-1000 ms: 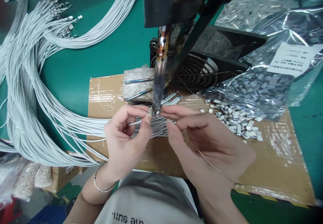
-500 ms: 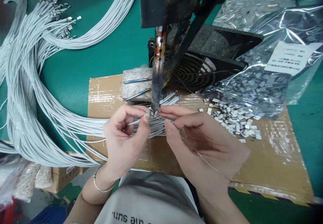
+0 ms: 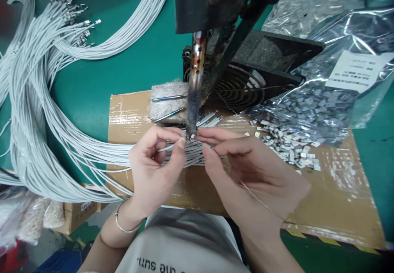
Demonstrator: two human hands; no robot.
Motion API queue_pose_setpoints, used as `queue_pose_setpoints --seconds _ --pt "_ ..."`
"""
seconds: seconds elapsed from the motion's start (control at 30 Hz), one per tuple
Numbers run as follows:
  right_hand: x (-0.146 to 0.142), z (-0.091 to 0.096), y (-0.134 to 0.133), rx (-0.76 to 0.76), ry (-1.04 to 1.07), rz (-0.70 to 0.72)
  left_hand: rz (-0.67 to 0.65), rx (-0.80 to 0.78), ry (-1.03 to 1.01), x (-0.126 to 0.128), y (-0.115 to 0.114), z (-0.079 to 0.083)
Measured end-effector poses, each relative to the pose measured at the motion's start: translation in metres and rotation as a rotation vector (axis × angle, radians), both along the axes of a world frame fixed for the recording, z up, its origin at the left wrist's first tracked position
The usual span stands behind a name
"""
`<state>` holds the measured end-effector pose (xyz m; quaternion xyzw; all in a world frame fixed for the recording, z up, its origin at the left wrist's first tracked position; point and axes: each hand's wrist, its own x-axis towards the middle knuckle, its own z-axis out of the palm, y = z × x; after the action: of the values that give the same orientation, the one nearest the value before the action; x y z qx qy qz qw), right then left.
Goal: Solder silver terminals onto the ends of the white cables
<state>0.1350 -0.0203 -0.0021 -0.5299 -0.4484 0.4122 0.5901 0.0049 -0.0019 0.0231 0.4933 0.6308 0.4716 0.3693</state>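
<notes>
My left hand [image 3: 158,162] is closed in a pinch on the end of a white cable [image 3: 163,148], just left of the soldering iron's tip. My right hand [image 3: 243,162] is closed on a thin strand of solder wire [image 3: 255,195], which runs across the palm to the joint between my fingertips. Down between the hands comes the soldering iron [image 3: 194,96], its dark tip at the cable end. Fingers and tip partly hide the small metal end there. Beneath the hands lie more white cables [image 3: 192,160] in a bundle.
Cardboard [image 3: 184,187] covers the bench under my hands. Behind the iron stands a black fan [image 3: 240,88], beside a wrapped block [image 3: 166,109]. Small white-and-metal pieces [image 3: 292,146] spill from a clear bag [image 3: 326,105] at right. Thick cable bundles [image 3: 30,101] fill the left.
The whole view has shifted slightly, so things appear a little farther right. Both hands keep their pinch at the iron's tip, with hardly any other movement.
</notes>
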Motion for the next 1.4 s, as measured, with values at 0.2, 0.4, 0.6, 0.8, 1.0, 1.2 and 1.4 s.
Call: queue_pose_setpoints --seconds 0.2,0.4,0.6,0.8,1.0,1.2,1.4 --pt "-0.0005 0.0016 0.0005 -0.002 -0.014 -0.024 -0.005 -0.002 0.020 0.0001 -0.0009 0.0001" --pt "-0.0018 0.0040 0.0005 -0.009 -0.025 -0.028 -0.003 0.011 0.021 -0.0001 -0.0012 0.0005" --pt "-0.0016 0.0039 0.0011 -0.002 -0.006 -0.021 -0.010 0.021 0.013 -0.0013 -0.0023 0.0001" --pt "0.0010 0.0009 0.0010 0.032 -0.023 0.003 -0.011 0.012 0.024 -0.0022 -0.0036 -0.0014" --pt "0.0020 -0.0027 -0.0004 0.041 -0.025 0.032 -0.009 0.013 0.018 -0.0029 -0.0029 -0.0016" --pt "0.0014 -0.0033 0.0008 0.022 -0.025 0.019 -0.027 0.010 0.005 -0.0042 -0.0034 -0.0025" --pt "0.0017 -0.0028 0.0004 0.038 -0.027 0.014 -0.042 0.023 -0.001 -0.0038 -0.0033 -0.0031"
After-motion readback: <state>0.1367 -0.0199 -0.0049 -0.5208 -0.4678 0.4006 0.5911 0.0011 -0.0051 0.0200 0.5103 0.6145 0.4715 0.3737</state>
